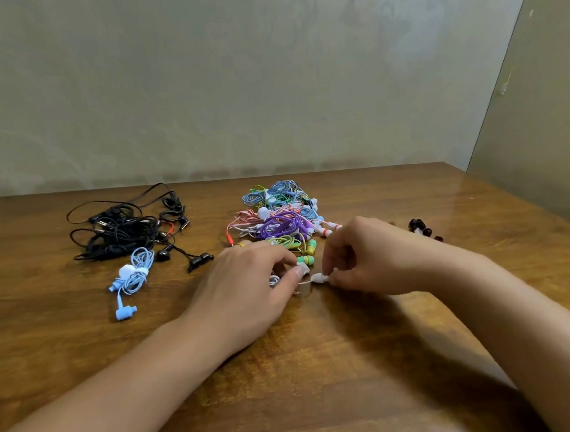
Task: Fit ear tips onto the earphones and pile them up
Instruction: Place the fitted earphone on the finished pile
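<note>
Your right hand (365, 257) pinches small white earbud (318, 277) at near edge of multicoloured earphone pile (278, 216), centre of glossy brown wooden table (322, 366). Your left hand (248, 287) pinches pale ear tip (302, 267) just beside it. Black earphone tangle (124, 230) far left; light-blue coiled earphone (131, 279) nearer. Dark ear tips (421, 227) right.

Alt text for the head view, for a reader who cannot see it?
Over a wooden table, the left hand and right hand pinch a small white earphone between them. Behind lies a colourful earphone pile, with black earphones and one light blue set at left.
</note>
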